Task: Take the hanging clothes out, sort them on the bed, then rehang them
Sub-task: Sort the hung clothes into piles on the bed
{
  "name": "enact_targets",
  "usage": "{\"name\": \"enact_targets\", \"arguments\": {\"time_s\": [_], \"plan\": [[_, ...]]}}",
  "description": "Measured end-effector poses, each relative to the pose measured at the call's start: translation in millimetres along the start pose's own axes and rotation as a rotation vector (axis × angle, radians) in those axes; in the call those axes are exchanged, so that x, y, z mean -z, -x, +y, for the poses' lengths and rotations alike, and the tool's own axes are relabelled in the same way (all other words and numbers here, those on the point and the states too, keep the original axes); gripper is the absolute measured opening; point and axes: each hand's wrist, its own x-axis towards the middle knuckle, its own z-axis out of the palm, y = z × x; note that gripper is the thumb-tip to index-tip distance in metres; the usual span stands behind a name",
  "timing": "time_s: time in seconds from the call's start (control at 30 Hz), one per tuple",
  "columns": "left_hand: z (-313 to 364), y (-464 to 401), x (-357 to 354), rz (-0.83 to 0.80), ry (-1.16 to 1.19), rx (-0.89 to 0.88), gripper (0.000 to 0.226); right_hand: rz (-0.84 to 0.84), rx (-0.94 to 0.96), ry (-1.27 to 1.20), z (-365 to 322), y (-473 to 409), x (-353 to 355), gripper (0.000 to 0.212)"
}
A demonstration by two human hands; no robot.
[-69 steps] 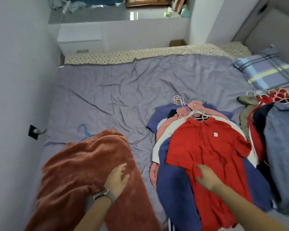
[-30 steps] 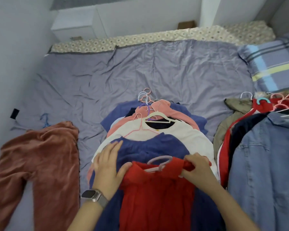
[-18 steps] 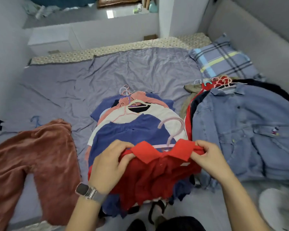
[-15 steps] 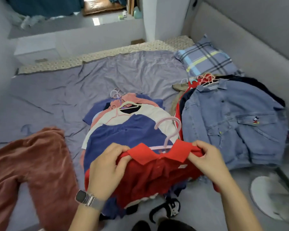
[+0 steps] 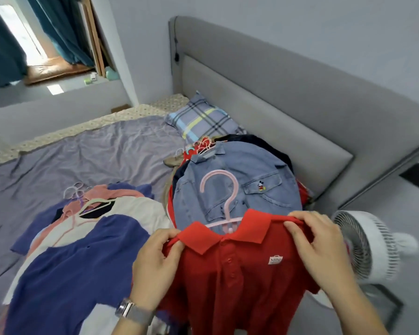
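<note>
both hands hold a red polo shirt (image 5: 237, 269) on a pink hanger (image 5: 224, 201) at lower centre. the left hand (image 5: 155, 264) and right hand (image 5: 317, 245) each pinch a shoulder.

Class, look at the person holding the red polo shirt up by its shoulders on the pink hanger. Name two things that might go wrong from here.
1. Both hands, left hand and right hand, pinch only the red polo shirt, not the pink hanger; the hanger might tilt or slip out of the collar.
2. The white fan stands close beside the right hand; a swinging sleeve could catch it.
</note>
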Motion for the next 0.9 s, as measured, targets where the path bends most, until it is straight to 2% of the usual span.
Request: {"name": "enact_targets", "arguments": {"time_s": [0.1,0.23,0.4,0.5,0.57,0.67,0.73,0.8,0.9], "plan": [[30,-21,-41,-0.030,0.097,-0.003,0.016,-0.005,0.028,0.013,34,-46,26,0.026],[53,-69,-55,-0.056,0.142,-0.008,0.010,-0.055,0.083,-0.035,52,-122,22,0.026],[60,-195,-64,-0.122,0.079,-0.105,0.010,-0.081,0.169,-0.055,66,-247,-9,0.022],[71,-288,-76,-0.022,-0.034,-0.179,0.011,-0.148,0.182,-0.075,78,-338,-39,0.011],[62,-350,-91,0.043,-0.140,-0.140,0.020,-0.150,0.176,0.006,84,-397,-78,0.013],[22,-396,-119,0.064,-0.502,0.109,0.057,-0.097,0.148,0.378,104,-448,-145,0.032],[-6,-388,-138,-0.051,-0.709,0.234,0.064,-0.225,0.111,0.537,117,-453,-189,0.051],[-38,-364,-152,-0.102,-0.651,0.273,0.063,-0.388,0.139,0.568,117,-438,-228,0.057],[-83,-313,-151,-0.149,-0.493,0.330,0.062,-0.631,0.305,0.452,96,-387,-273,0.057]]}}
